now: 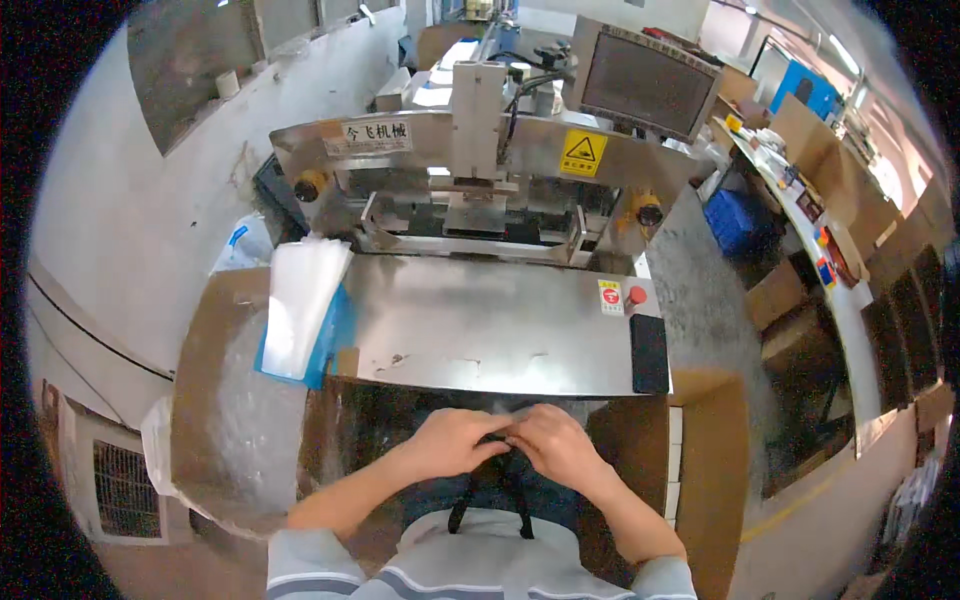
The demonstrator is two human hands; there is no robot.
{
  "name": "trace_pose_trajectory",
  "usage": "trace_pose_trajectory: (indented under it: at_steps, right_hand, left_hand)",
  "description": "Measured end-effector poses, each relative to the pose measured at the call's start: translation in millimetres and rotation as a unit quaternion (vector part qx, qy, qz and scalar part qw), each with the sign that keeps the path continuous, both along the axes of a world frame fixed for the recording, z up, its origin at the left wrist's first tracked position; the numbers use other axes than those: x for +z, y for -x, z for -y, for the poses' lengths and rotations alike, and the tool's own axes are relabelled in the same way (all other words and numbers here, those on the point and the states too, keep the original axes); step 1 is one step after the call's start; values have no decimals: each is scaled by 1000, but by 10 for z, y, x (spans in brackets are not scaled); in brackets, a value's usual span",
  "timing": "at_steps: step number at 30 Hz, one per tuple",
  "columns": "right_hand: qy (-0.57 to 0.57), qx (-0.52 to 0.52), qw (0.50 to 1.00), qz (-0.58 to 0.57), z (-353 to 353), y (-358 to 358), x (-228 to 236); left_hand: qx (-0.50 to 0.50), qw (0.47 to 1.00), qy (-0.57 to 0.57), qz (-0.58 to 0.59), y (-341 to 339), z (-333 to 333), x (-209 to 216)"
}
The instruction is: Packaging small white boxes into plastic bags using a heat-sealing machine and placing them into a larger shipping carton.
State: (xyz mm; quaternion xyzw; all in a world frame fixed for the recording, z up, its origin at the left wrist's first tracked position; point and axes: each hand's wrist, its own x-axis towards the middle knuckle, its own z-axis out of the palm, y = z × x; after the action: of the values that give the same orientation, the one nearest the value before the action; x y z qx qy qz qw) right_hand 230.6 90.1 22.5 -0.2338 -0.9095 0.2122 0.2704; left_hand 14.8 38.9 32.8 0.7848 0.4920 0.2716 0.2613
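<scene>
My left hand (pixel 462 441) and my right hand (pixel 553 445) meet in front of my body, just short of the steel machine table's (pixel 480 325) near edge. Both have curled, closed fingers with the tips nearly touching. Something small and dark shows between them, but its kind is hidden by the fingers. Below the hands, two black straps (pixel 524 490) hang against my clothes. Beyond the table stands a press-like machine (pixel 476 125) with an upright head over a dark bed.
Left of the table, white plastic sleeves (pixel 305 300) stand in a blue holder beside an open carton (pixel 215 370) lined with clear film. A black pad (pixel 649 354) and a red button (pixel 636 295) sit at the table's right side. Another open carton (pixel 712 450) stands at right.
</scene>
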Motion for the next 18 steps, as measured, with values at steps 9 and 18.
trace_pose_trajectory:
  at_steps: [9, 18]
  right_hand:
    - [165, -3, 985, 58, -169, -263, 107]
    - [202, 59, 973, 100, -292, -224, 132]
  left_hand:
    - [-8, 992, 8, -122, 253, -47, -74]
    - [-38, 995, 10, -93, 534, 162, 178]
